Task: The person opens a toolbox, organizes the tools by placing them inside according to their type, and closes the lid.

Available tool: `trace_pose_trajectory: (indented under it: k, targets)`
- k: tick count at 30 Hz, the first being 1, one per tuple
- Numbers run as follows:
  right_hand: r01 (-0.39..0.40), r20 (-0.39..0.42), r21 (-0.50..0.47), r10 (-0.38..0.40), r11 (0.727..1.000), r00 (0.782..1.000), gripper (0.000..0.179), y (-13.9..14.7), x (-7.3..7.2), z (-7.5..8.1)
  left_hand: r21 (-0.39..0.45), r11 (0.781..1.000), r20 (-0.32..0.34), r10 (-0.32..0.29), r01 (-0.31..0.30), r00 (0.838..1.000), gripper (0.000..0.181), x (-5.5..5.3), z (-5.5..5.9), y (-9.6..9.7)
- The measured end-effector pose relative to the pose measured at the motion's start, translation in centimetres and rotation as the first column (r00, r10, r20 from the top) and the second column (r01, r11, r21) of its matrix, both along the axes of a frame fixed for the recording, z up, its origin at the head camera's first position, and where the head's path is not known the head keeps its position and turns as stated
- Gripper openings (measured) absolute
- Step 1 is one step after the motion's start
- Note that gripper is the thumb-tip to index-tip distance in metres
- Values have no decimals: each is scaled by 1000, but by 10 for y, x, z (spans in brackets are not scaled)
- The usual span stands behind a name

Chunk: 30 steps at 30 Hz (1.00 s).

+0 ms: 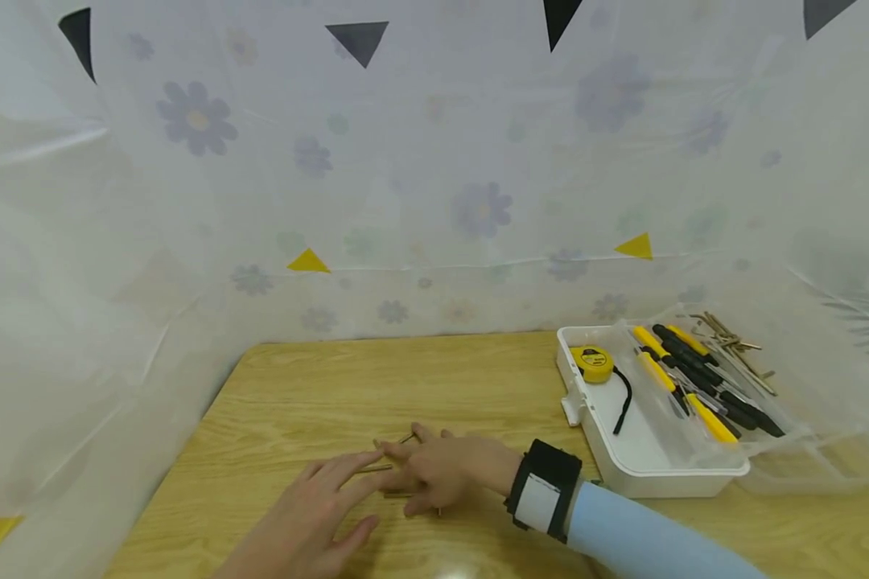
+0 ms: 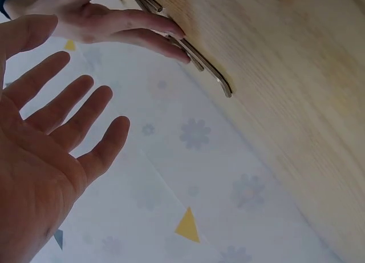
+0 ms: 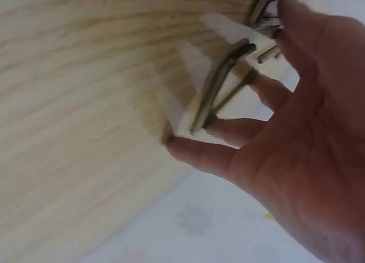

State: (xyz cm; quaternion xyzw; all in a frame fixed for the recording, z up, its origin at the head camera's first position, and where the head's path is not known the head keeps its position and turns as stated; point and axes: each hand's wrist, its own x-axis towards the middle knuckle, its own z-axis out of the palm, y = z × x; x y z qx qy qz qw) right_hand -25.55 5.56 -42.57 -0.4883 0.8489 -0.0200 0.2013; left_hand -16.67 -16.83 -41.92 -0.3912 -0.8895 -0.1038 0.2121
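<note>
Several brass-coloured hex keys (image 1: 374,469) lie on the wooden table under and around the hands. My right hand (image 1: 445,466) reaches over them with its fingers spread. In the right wrist view its fingertips meet the table beside an L-shaped hex key (image 3: 212,94), and I see no grip on any key. My left hand (image 1: 322,507) is held close by with its fingers extended, overlapping the right hand's fingers in the head view. In the left wrist view the left palm (image 2: 40,166) is bare. The hands partly hide the keys.
At the right stands a white toolbox (image 1: 677,485) with a yellow tape measure (image 1: 592,363) inside. A clear tray beside it bears yellow-and-black screwdrivers (image 1: 655,371) and more hex keys (image 1: 724,331). A flowered sheet (image 1: 420,169) hangs behind the wooden table (image 1: 405,370).
</note>
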Motion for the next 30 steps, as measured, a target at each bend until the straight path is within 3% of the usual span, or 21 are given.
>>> trace_pose_trajectory:
  k: [4,8,12,15,19,24,27,30]
  targets:
    - [-74,-176,37,79,997,981,53,9,9,2,0,1000,-5,-1,1,1000,59,0,0,1]
    - [-27,-256,-86,4,996,967,41,28,12,-6,6,1000,-14,-7,7,1000,58,1,1,1]
    - [76,-170,-248,-120,966,978,24,45,11,-11,11,1000,-23,-13,13,1000,57,0,0,-1]
    - [162,-56,-265,-183,950,981,21,56,7,-9,7,1000,-50,-7,8,999,57,-2,-1,-1]
    - [311,116,-198,-293,930,949,33,64,2,-4,0,999,-54,35,-35,998,60,-6,1,-4]
    - [384,261,-186,-332,904,907,44,71,0,-5,-4,994,-66,109,-109,992,60,-5,5,-6]
    - [358,258,-220,-300,908,919,39,72,1,-5,-9,992,-70,125,-126,990,58,-4,5,-5]
    - [283,140,-258,-254,924,957,26,72,2,-4,-14,992,-68,127,-128,990,56,-4,5,-4]
